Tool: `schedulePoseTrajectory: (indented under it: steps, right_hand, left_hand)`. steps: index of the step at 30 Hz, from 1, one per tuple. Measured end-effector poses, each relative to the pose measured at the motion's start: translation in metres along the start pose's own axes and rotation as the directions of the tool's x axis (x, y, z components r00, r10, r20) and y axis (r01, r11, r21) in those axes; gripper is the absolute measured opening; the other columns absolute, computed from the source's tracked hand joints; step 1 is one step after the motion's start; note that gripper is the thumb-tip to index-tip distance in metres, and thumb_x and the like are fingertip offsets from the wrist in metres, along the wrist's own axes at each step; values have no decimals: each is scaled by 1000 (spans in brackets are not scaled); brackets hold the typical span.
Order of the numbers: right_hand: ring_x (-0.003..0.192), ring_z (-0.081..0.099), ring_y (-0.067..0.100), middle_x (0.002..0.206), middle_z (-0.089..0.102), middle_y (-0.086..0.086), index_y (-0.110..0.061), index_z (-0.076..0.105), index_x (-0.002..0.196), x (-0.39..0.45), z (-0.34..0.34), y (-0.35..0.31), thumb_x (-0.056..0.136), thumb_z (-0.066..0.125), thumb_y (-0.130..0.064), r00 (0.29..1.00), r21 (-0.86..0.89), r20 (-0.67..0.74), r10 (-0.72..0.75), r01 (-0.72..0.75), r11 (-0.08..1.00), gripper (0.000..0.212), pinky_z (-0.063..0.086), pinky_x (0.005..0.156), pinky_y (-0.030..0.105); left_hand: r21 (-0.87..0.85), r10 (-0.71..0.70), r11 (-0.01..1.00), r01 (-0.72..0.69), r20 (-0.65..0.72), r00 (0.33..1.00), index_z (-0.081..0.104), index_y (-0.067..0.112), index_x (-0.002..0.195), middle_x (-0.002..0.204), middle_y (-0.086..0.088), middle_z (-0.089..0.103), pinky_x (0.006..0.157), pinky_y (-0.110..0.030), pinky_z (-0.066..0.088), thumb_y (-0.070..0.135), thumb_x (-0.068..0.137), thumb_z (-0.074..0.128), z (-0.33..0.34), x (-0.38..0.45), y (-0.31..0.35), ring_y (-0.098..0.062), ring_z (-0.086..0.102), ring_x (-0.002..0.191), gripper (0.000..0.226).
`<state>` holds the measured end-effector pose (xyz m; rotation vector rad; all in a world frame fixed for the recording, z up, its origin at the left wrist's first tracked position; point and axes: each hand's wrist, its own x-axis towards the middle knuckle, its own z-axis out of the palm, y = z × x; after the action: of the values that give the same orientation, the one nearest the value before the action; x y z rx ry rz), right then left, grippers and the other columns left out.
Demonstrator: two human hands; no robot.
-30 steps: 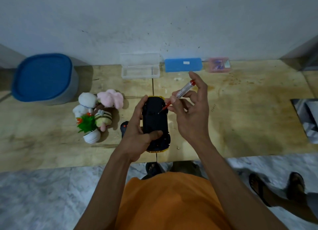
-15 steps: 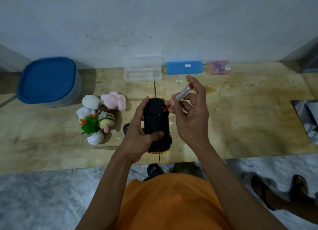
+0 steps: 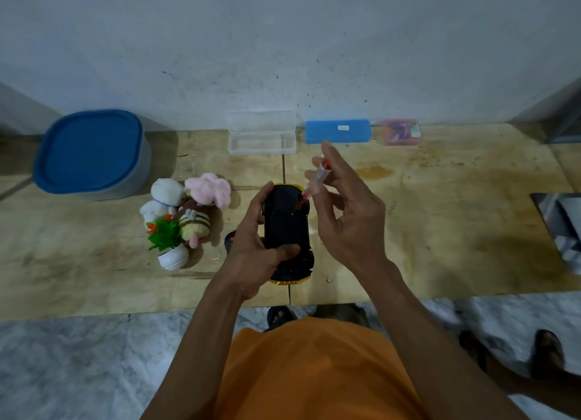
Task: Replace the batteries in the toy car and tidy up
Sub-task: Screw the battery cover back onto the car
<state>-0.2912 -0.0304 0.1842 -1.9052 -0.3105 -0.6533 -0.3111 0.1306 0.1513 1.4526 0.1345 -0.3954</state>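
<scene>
Over the wooden table (image 3: 440,231), left hand (image 3: 251,250) grips the upturned black toy car (image 3: 286,228); right hand (image 3: 349,218) pinches a screwdriver (image 3: 314,183), apparently touching it.

Blue-lidded tub (image 3: 91,154) far left, plush toys (image 3: 188,206) w/ small potted plant (image 3: 168,243) nearby.

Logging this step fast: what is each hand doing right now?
Left hand: closed on the toy car, held underside up.
Right hand: grip on the screwdriver, fingers partly spread, tip on the car's underside.
</scene>
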Motion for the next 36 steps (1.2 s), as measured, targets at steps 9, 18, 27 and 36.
schedulePoseTrajectory:
  steps: [9,18,27,36]
  right_hand:
    - [89,74,16,107,73,12,3,58,130,1,-2,5,92,69,3,997,-19,-68,-40,38,999,40,62,72,28]
    - [83,69,6,98,73,13,5,67,120,0,-6,7,86,76,3,994,-53,-90,-58,53,997,35,59,68,19]
    - [89,72,13,103,73,15,6,69,115,-1,-8,5,87,76,-1,993,-70,-84,-80,74,995,29,60,70,21]
    - [100,72,20,116,72,15,4,67,121,-2,-11,5,91,69,3,997,-38,-41,-73,71,997,30,62,75,30]
  left_hand:
    - [-4,-20,1000,20,-19,1000,38,48,146,142,-9,48,80,-41,62,-21,73,75,2,0,-1,-26,66,113,108]
    - [15,-25,1000,26,-38,999,36,45,148,140,-9,50,75,-34,61,-22,73,74,3,-5,-2,-16,69,103,107]
    - [10,-15,1000,15,-32,999,38,41,149,140,-10,48,74,-30,60,-25,72,72,11,-10,0,-9,69,101,107]
    - [27,-12,1000,13,-26,1000,38,40,149,138,-11,49,71,-26,59,-26,73,71,18,-13,2,-5,70,97,106]
